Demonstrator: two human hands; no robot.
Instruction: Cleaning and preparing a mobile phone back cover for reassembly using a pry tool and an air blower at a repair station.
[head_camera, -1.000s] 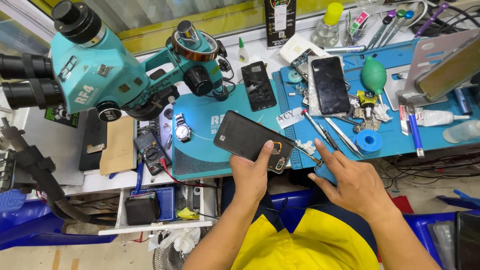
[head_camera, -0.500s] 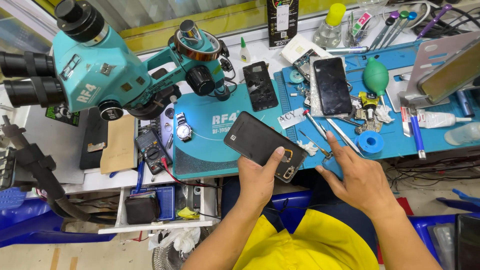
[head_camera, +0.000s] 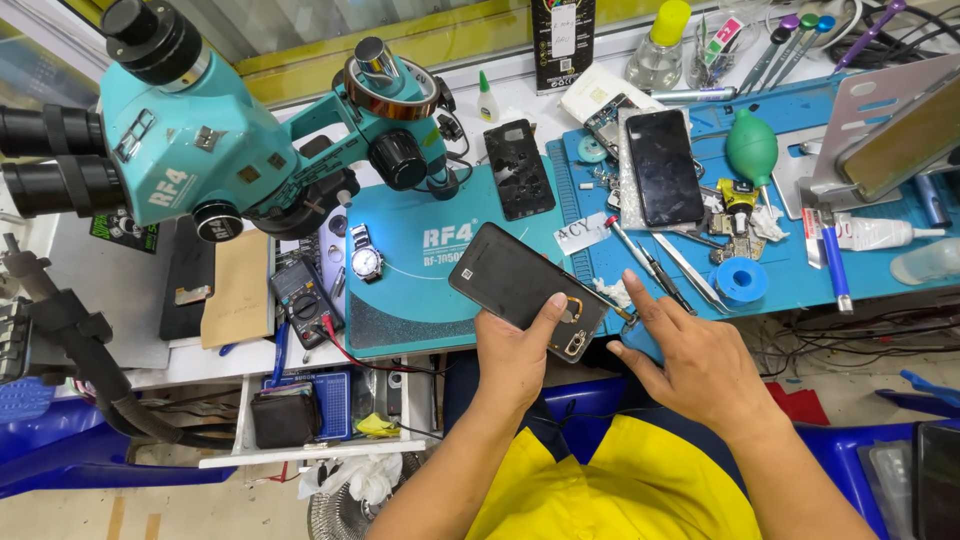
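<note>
1. The left hand (head_camera: 520, 350) is pinching a dark phone (head_camera: 525, 287) by its lower end, back up, over the desk's (head_camera: 420, 320) front edge; a slackening grip could be dropping it off that edge.
2. The right hand (head_camera: 700, 365), open and holding nothing, is hovering just beside the tweezers (head_camera: 650, 270) near the front edge; a careless sweep risks scattering them.
3. The tilted phone is hanging close to the microscope (head_camera: 230, 150); a swing could be knocking it.

bench (head_camera: 250, 395) | teal mat (head_camera: 400, 310), blue mat (head_camera: 870, 265) | on them: wristwatch (head_camera: 366, 260), dark phone (head_camera: 663, 166), tweezers (head_camera: 690, 272)
</note>
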